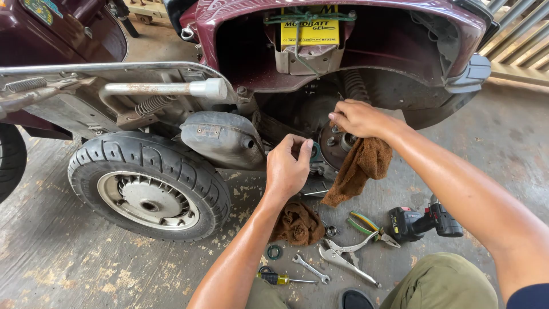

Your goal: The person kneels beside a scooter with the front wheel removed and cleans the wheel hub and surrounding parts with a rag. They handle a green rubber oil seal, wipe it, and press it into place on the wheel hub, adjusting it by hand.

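On the concrete floor [68, 257] the wheel [150, 186] is already off; right hand [359, 118] pinches a brown rag [361, 167] at the bare hub [338, 143], left hand [287, 167] fingers narrowly pinch a dark ring [315, 151], refitting undone

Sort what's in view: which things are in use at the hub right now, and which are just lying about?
In use: left hand pinching a dark ring; right hand holding a brown rag at the wheel hub.

Lying about: removed wheel, second rag, locking pliers, wrench, screwdriver, cordless driver.
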